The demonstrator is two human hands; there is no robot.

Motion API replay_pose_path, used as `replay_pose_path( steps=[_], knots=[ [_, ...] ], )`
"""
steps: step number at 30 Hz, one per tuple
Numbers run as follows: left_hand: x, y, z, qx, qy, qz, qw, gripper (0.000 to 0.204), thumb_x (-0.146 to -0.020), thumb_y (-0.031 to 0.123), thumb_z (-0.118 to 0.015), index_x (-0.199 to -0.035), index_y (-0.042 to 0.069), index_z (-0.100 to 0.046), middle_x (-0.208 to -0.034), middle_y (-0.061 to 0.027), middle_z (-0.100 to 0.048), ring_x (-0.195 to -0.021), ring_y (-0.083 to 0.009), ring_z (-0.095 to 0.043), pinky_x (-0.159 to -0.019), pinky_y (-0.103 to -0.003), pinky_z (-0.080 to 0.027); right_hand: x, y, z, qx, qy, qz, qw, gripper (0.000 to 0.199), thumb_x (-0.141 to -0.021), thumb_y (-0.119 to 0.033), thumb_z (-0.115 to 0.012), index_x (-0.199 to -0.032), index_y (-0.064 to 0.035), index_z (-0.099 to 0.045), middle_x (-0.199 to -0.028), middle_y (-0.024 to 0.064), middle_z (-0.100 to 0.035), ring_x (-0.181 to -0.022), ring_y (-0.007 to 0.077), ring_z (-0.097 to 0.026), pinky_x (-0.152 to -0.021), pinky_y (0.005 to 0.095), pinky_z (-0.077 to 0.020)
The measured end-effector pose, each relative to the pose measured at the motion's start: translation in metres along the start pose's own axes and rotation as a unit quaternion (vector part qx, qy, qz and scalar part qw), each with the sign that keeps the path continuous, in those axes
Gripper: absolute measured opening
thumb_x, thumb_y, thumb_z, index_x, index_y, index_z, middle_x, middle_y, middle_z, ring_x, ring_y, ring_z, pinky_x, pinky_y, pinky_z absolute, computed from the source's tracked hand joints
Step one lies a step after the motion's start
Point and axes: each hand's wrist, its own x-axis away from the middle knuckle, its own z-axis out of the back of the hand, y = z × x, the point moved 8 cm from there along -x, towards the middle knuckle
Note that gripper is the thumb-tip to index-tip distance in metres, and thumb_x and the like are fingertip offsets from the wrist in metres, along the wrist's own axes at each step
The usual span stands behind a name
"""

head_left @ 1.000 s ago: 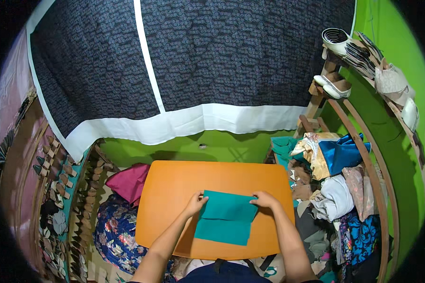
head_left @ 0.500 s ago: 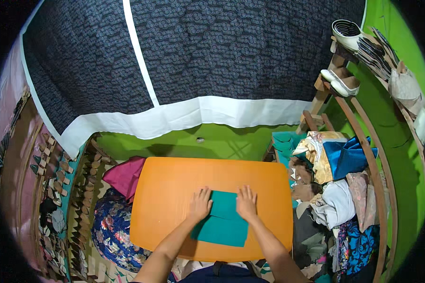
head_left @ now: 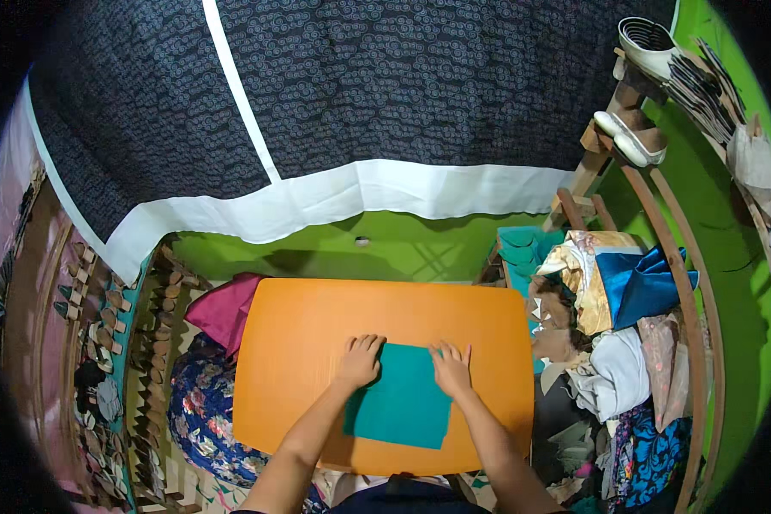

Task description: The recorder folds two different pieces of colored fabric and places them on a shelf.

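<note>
A teal piece of fabric, roughly square, lies flat on the orange table. My left hand rests palm down at its upper left edge, the fingers stretched out and partly on the table top. At the upper right edge my right hand lies flat, fingers pointing away from me and the thumb side against the fabric. Neither hand grips anything. Whether the fabric is one layer or more I cannot tell.
Shoe lasts fill racks on the left. Floral dark blue cloth and a magenta cloth lie beside the table. On the right, a wooden rack borders piled fabrics, including shiny blue cloth. A dark patterned curtain hangs beyond.
The crease that ran across the teal fabric is gone, and it lies smoother. Both hands stay near its upper corners with small shifts. The whole view has tilted slightly.
</note>
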Motion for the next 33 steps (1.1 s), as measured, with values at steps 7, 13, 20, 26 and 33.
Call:
replay_pose_path(
  steps=[7,13,20,26,33],
  knots=[
    [-0.002,-0.009,0.006,-0.003,-0.091,-0.013,0.996,0.054,-0.071,0.012,-0.059,-0.122,0.014,-0.042,-0.111,-0.0118,-0.049,-0.108,-0.027,-0.043,-0.098,-0.042,-0.026,-0.006,0.002,0.011,-0.04,-0.064,0.013,0.997,0.042,-0.077,-0.018,-0.058,-0.117,-0.0118,-0.049,-0.116,0.0085,-0.047,-0.115,0.0262,-0.039,-0.1,0.0613,-0.0135],
    [-0.003,0.005,0.02,-0.092,-0.049,-0.068,0.992,0.042,-0.068,0.009,-0.06,-0.109,0.014,-0.051,-0.097,-0.0078,-0.052,-0.094,-0.0249,-0.05,-0.085,-0.039,-0.034,-0.008,-0.002,0.026,-0.014,-0.085,0.02,0.996,0.032,-0.072,-0.019,-0.062,-0.102,-0.0077,-0.056,-0.11,0.0123,-0.048,-0.109,0.0312,-0.042,-0.094,0.0441,-0.0328],
    [0.006,0.012,0.052,-0.02,0.042,-0.16,0.986,0.021,-0.068,0.006,-0.056,-0.088,0.013,-0.059,-0.085,-0.0049,-0.053,-0.084,-0.0221,-0.052,-0.072,-0.035,-0.039,-0.003,-0.022,0.064,-0.08,-0.028,0.028,0.996,0.02,-0.066,-0.01,-0.06,-0.083,-0.0048,-0.051,-0.087,0.0149,-0.056,-0.083,0.0317,-0.056,-0.069,0.0419,-0.045],
    [0.027,0.008,0.075,0.08,0.055,-0.169,0.981,0.031,-0.068,0.008,-0.063,-0.098,0.008,-0.053,-0.096,-0.0072,-0.055,-0.082,-0.0275,-0.057,-0.067,-0.033,-0.047,0.016,-0.036,0.075,-0.064,0.032,0.048,0.996,0.015,-0.069,-0.008,-0.057,-0.081,-0.005,-0.048,-0.073,0.0136,-0.058,-0.07,0.032,-0.057,-0.06,0.0438,-0.0441],
    [0.061,-0.022,0.033,0.479,-0.053,0.043,0.875,0.082,-0.068,0.026,-0.074,-0.13,0.011,-0.023,-0.111,-0.0144,-0.055,-0.088,-0.0248,-0.059,-0.074,-0.036,-0.048,0.04,-0.037,0.081,-0.063,0.09,0.07,0.991,0.015,-0.071,-0.01,-0.058,-0.082,-0.006,-0.048,-0.074,0.0139,-0.059,-0.072,0.0325,-0.057,-0.062,0.0421,-0.0443]
  ],
)
